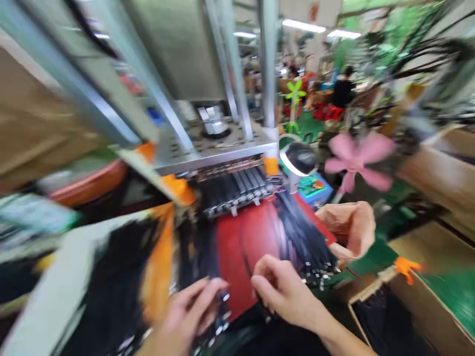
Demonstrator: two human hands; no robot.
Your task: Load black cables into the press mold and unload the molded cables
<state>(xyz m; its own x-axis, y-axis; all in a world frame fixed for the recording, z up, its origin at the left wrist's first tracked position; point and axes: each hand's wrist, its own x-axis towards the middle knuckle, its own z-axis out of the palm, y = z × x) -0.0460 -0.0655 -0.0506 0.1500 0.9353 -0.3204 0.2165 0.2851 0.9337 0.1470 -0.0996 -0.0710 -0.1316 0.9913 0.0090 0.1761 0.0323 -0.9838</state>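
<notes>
My left hand is closed, thumb and fingers pressed together, beside black cables with small metal ends. Blur hides what, if anything, it grips. My right hand is closed in a pinch over the red work surface, with a thin black cable running down to its fingertips. Behind both hands, a row of black moulded parts sits at the front of a press. A bundle of black cables lies on the right of the red surface.
A pale tray with black cables stands at the left. To the right are a lined bin, a pink fan, a lamp and a cardboard box holding dark cables. A person sits in the background.
</notes>
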